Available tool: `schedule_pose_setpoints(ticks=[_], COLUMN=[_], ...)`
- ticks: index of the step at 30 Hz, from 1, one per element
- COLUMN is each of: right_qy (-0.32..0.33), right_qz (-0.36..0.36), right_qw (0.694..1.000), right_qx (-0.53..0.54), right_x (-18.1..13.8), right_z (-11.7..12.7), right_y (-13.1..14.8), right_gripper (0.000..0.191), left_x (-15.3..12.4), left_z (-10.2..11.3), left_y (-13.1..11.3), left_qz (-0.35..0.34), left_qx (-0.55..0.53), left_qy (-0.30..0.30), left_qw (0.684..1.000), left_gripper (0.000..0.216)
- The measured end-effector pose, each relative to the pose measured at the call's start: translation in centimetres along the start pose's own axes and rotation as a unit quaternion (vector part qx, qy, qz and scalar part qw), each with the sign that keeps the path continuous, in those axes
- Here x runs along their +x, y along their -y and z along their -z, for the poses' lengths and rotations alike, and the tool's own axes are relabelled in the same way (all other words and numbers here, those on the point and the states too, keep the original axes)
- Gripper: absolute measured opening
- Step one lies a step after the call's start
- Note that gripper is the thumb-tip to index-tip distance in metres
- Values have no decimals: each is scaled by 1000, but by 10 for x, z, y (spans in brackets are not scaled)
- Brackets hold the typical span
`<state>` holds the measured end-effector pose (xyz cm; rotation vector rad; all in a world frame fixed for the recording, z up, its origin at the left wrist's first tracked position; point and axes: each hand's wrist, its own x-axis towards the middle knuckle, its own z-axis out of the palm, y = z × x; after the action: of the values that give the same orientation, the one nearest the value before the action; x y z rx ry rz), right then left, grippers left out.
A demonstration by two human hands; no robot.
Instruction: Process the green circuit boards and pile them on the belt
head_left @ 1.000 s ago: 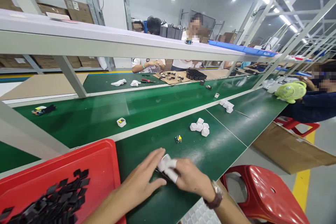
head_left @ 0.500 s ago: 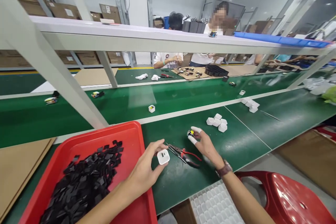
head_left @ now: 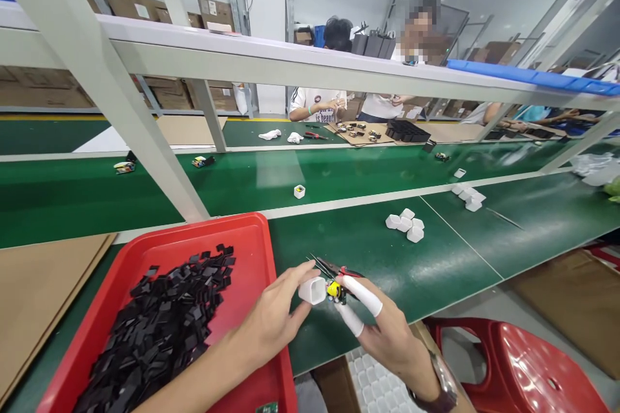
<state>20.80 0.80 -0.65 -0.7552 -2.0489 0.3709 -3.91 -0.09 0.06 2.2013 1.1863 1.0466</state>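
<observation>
My left hand [head_left: 278, 306] grips a white charger housing [head_left: 312, 291] between thumb and fingers, its open end turned to the right. Close to that opening, my right hand [head_left: 380, 319] pinches a small circuit board assembly [head_left: 335, 292] with a yellow part on it. White covers sit on the thumb and a finger of this hand. Whether the board touches the housing's rim I cannot tell. Red-handled pliers [head_left: 334, 268] lie on the green bench just beyond both hands, partly hidden by the right one, with a thin tool alongside.
A red tray [head_left: 271, 251] of small black pieces [head_left: 165, 310] stands at left. Several white housings [head_left: 405, 224] lie right of centre. A green conveyor [head_left: 349, 171] runs behind, under a framed shelf [head_left: 271, 58]. A red stool [head_left: 542, 361] is at lower right; co-workers sit opposite.
My right hand has brought the circuit board left and closer to the housing. My left hand has turned the housing so its open end faces the board. The view has shifted slightly.
</observation>
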Motion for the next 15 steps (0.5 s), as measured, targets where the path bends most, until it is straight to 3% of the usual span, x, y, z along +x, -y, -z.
schedule_pose_setpoints(ticks=[9, 15], right_qy=[31, 16], right_qz=[29, 66], right_qw=[999, 998], right_qx=[-9, -18], right_x=[3, 8], right_z=[-1, 0], right_y=[2, 3], right_gripper=[78, 71], left_x=[-2, -1], left_z=[1, 4], left_y=[-5, -6], left_qz=[-31, -24], left_qx=[14, 32], left_qy=[6, 28], left_qw=[999, 999], left_gripper=[66, 61])
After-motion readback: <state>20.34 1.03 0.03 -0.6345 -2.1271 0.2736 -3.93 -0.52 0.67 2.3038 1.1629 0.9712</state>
